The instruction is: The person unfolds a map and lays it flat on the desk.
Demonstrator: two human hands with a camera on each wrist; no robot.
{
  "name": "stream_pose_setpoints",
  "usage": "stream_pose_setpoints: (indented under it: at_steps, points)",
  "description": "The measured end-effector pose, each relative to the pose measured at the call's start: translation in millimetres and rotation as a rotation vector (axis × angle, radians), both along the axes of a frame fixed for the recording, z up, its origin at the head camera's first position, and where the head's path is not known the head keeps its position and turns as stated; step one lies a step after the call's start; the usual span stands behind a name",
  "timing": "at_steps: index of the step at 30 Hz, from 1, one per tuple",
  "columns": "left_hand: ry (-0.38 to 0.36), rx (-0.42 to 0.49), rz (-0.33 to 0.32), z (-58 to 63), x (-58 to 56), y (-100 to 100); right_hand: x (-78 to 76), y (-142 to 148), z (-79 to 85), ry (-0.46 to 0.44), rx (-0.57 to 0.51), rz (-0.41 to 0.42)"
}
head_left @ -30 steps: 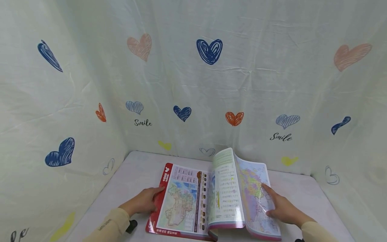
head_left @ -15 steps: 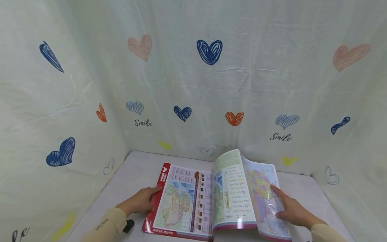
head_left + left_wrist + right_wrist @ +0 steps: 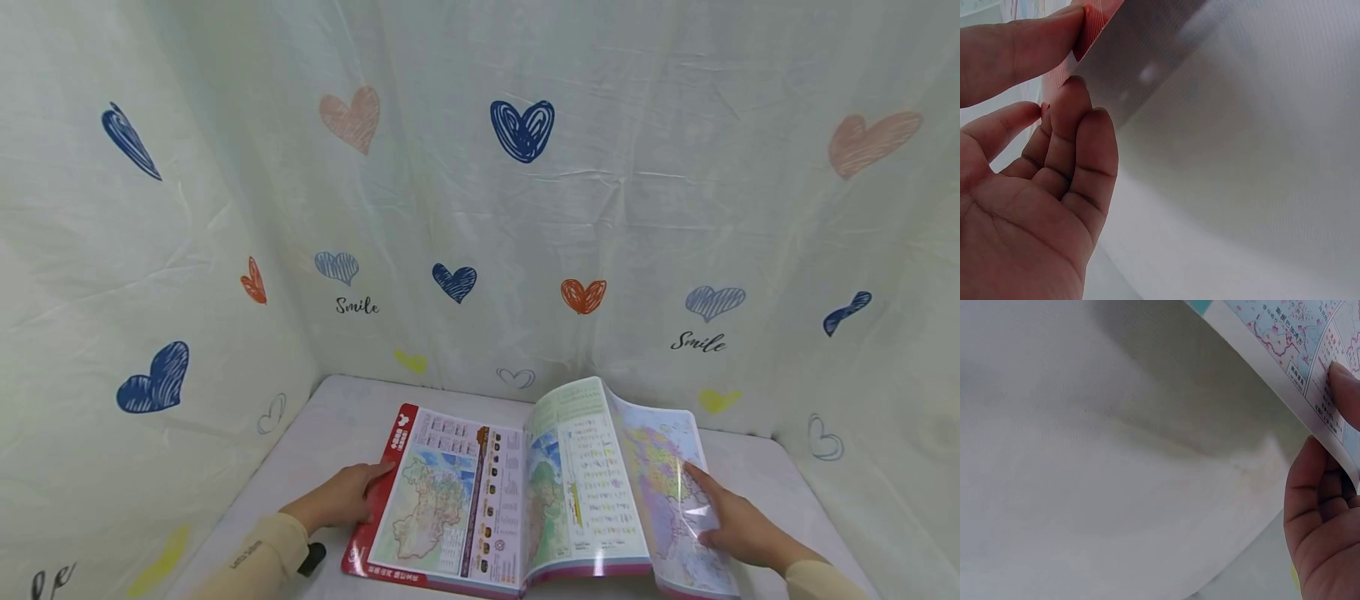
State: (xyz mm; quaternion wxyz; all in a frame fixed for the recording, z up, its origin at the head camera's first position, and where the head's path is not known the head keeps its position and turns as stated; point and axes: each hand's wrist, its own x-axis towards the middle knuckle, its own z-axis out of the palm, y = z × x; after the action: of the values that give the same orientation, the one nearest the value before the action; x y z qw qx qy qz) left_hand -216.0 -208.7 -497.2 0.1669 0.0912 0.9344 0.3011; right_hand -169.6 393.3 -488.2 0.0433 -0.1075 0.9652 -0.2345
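A map atlas [image 3: 435, 508] lies spread on the table with its red-bordered left side, printed with a map and small text, facing up. My left hand [image 3: 337, 500] pinches that red edge; in the left wrist view the thumb is above it and the curled fingers [image 3: 1096, 150] beneath. With thumb on top and fingers below, my right hand [image 3: 742, 521] grips the right-hand pages, where a coloured map [image 3: 667, 475] shows. Between the two sides, a loose page [image 3: 600, 483] with columns of text bows upward. The right wrist view shows the gripped page edge [image 3: 1285, 400] lifted off the table.
The white tabletop [image 3: 300, 450] extends around the atlas. A pale curtain [image 3: 630, 208] printed with hearts closes off the back and both sides. A small black object [image 3: 312, 558] sits beside the left sleeve.
My right hand has moved rightward with its pages, and my left hand slightly leftward with the red edge. The atlas is spread wider, and the bowed page has shifted right, baring more map beside it.
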Motion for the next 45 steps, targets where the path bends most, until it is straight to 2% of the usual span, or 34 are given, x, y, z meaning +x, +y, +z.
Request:
stream_pose_setpoints:
  at_steps: [16, 25, 32, 42, 45]
  points:
    - [-0.005, -0.012, 0.034, 1.1, -0.9, -14, 2.7, 20, -2.5, 0.040, 0.079, -0.003]
    - [0.002, -0.039, 0.040, 2.0, -1.9, -20, 1.8, 29, -2.9, 0.002, 0.125, -0.028]
    - [0.009, -0.051, 0.041, 2.1, -3.0, -24, 3.5, 37, -4.2, 0.021, 0.125, -0.014]
    - [0.020, -0.062, 0.053, 3.6, -2.8, -30, 6.9, 53, -10.8, 0.033, 0.178, 0.015]
    - [0.018, -0.064, 0.066, 2.6, -3.3, -32, 7.7, 58, -12.0, 0.011, 0.185, 0.013]
